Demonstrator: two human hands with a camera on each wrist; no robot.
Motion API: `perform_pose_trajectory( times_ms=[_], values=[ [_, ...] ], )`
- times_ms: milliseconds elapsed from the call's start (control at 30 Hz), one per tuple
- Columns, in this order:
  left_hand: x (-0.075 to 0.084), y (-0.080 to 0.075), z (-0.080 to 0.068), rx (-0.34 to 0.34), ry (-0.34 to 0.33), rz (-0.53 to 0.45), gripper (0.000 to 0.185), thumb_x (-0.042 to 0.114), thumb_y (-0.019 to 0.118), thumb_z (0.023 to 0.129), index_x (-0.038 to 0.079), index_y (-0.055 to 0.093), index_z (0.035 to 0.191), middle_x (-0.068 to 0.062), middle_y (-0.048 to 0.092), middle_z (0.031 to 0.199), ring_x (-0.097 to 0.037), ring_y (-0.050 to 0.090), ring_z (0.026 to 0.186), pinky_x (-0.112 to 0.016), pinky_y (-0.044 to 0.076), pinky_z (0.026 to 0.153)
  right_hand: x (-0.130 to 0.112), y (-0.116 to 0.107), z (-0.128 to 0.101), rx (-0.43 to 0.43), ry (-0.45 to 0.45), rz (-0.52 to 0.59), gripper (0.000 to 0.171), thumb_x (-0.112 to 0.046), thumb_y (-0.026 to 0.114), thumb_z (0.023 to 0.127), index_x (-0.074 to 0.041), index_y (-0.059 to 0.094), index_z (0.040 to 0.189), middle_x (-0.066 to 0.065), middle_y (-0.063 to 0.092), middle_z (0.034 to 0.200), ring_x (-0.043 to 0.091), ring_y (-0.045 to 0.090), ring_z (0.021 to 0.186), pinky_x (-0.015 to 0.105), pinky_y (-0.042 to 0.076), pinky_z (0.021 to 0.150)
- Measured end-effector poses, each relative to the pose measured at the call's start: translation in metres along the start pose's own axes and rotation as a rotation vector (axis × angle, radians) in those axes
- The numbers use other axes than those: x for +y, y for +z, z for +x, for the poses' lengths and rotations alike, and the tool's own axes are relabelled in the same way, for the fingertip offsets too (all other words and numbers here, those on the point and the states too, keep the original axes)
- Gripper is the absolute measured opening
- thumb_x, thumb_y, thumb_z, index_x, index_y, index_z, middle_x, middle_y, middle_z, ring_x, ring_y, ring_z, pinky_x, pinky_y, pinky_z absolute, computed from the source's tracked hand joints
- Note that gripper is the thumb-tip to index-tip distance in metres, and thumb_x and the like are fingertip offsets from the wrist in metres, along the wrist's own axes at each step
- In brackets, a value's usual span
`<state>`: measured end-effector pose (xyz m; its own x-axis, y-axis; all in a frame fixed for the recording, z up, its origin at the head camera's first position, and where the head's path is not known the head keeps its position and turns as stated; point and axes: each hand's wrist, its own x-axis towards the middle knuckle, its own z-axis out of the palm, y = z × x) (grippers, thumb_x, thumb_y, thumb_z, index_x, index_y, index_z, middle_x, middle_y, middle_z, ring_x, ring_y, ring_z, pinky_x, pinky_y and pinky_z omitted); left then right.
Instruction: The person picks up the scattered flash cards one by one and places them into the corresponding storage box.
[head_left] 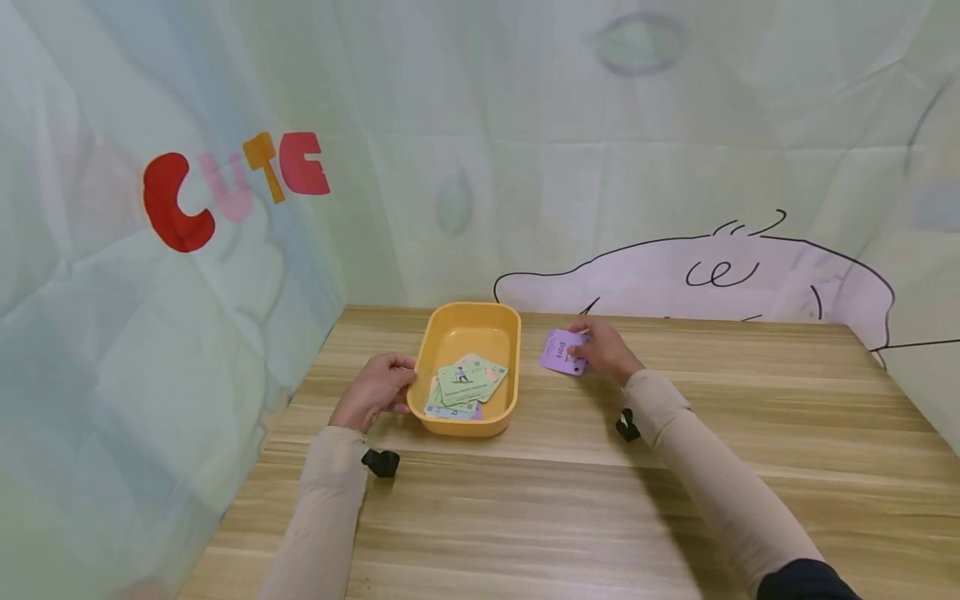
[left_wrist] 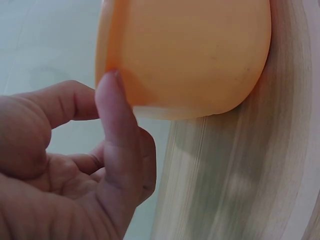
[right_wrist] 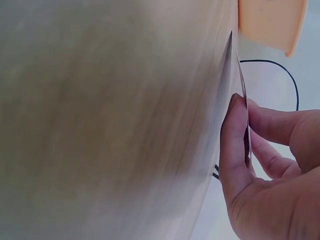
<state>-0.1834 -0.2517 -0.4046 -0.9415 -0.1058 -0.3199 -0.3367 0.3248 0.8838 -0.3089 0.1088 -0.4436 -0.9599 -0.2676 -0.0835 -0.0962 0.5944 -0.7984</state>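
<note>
An orange tray (head_left: 431,350) sits on the wooden table and holds several green and purple picture cards (head_left: 467,383). My left hand (head_left: 373,389) rests against the tray's left wall, thumb on the rim (left_wrist: 112,107), fingers loosely curled. To the right of the tray, my right hand (head_left: 603,350) pinches a purple card (head_left: 558,350) between thumb and fingers, just above the tabletop. In the right wrist view the card (right_wrist: 241,80) shows edge-on, with the tray's corner (right_wrist: 272,22) beyond it.
The wooden table (head_left: 570,483) stretches wide to the right and toward me. Printed fabric walls close in on the left and the back, the left one bearing red and orange letters (head_left: 232,187).
</note>
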Motion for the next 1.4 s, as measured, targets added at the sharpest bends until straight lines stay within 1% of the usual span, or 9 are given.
perform_pose_trajectory(
  times_ms=[167, 333, 467, 633, 767, 900, 1167, 1267, 1400],
  values=[
    [0.000, 0.001, 0.000, 0.001, -0.004, 0.005, 0.030, 0.012, 0.053, 0.103, 0.000, 0.055, 0.130, -0.016, 0.058, 0.114, -0.021, 0.061, 0.086, -0.031, 0.062, 0.062, 0.002, -0.001, -0.003, 0.001, 0.003, 0.036, 0.039, 0.001, 0.063, 0.097, 0.003, 0.055, 0.135, 0.023, 0.057, 0.128, 0.029, 0.058, 0.109, 0.031, 0.053, 0.086],
    [0.001, 0.001, -0.001, 0.004, -0.006, 0.005, 0.030, 0.013, 0.053, 0.103, 0.000, 0.054, 0.130, -0.016, 0.058, 0.116, -0.021, 0.061, 0.087, -0.031, 0.062, 0.064, 0.003, -0.002, -0.006, 0.007, -0.010, 0.053, 0.039, 0.002, 0.061, 0.097, 0.004, 0.054, 0.135, 0.024, 0.057, 0.128, 0.030, 0.058, 0.108, 0.030, 0.052, 0.085],
    [0.001, 0.001, -0.001, 0.003, 0.007, 0.000, 0.031, 0.013, 0.053, 0.103, -0.001, 0.053, 0.131, -0.017, 0.058, 0.116, -0.021, 0.061, 0.087, -0.030, 0.061, 0.061, 0.004, -0.002, -0.007, 0.011, 0.000, 0.085, 0.040, 0.000, 0.060, 0.098, 0.002, 0.053, 0.137, 0.023, 0.057, 0.128, 0.028, 0.059, 0.106, 0.028, 0.053, 0.081],
    [0.001, 0.001, -0.001, 0.005, 0.001, 0.002, 0.030, 0.013, 0.053, 0.104, -0.001, 0.053, 0.130, -0.017, 0.057, 0.116, -0.021, 0.061, 0.086, -0.028, 0.060, 0.060, 0.004, -0.002, -0.010, 0.017, 0.001, 0.113, 0.040, 0.000, 0.060, 0.098, 0.004, 0.052, 0.138, 0.024, 0.057, 0.127, 0.028, 0.060, 0.103, 0.026, 0.054, 0.077],
    [0.001, 0.001, 0.000, 0.008, -0.010, 0.010, 0.030, 0.014, 0.053, 0.104, 0.000, 0.054, 0.131, -0.016, 0.057, 0.117, -0.021, 0.061, 0.087, -0.029, 0.061, 0.061, 0.002, -0.003, -0.013, 0.021, -0.013, 0.102, 0.041, 0.001, 0.061, 0.098, 0.006, 0.052, 0.137, 0.026, 0.058, 0.126, 0.028, 0.060, 0.103, 0.025, 0.053, 0.077],
    [0.001, 0.001, 0.001, 0.008, -0.006, 0.014, 0.031, 0.014, 0.052, 0.104, -0.001, 0.053, 0.131, -0.017, 0.057, 0.118, -0.021, 0.062, 0.086, -0.030, 0.061, 0.062, -0.001, -0.003, -0.015, 0.020, -0.006, 0.098, 0.041, -0.001, 0.061, 0.098, 0.003, 0.053, 0.138, 0.024, 0.057, 0.126, 0.027, 0.060, 0.102, 0.026, 0.055, 0.075],
    [0.000, 0.001, 0.001, 0.008, -0.004, 0.012, 0.031, 0.014, 0.052, 0.104, 0.000, 0.053, 0.131, -0.017, 0.057, 0.119, -0.021, 0.062, 0.087, -0.030, 0.062, 0.062, -0.005, -0.003, -0.021, 0.012, 0.003, 0.172, 0.042, 0.000, 0.060, 0.098, 0.003, 0.053, 0.140, 0.025, 0.058, 0.123, 0.026, 0.064, 0.096, 0.029, 0.061, 0.072],
    [0.000, 0.001, 0.001, 0.008, -0.006, 0.013, 0.031, 0.014, 0.052, 0.104, 0.000, 0.053, 0.132, -0.017, 0.057, 0.118, -0.021, 0.062, 0.087, -0.029, 0.061, 0.061, -0.006, -0.001, -0.023, 0.021, -0.003, 0.179, 0.042, 0.001, 0.060, 0.098, 0.003, 0.053, 0.139, 0.026, 0.059, 0.122, 0.026, 0.064, 0.095, 0.028, 0.061, 0.072],
    [0.001, 0.001, 0.001, 0.008, -0.009, 0.012, 0.031, 0.014, 0.051, 0.105, -0.001, 0.053, 0.133, -0.017, 0.057, 0.118, -0.020, 0.061, 0.087, -0.030, 0.061, 0.062, -0.006, 0.000, -0.025, 0.017, -0.003, 0.183, 0.042, 0.001, 0.060, 0.098, 0.002, 0.052, 0.140, 0.026, 0.058, 0.124, 0.028, 0.064, 0.098, 0.029, 0.061, 0.074]
  ],
)
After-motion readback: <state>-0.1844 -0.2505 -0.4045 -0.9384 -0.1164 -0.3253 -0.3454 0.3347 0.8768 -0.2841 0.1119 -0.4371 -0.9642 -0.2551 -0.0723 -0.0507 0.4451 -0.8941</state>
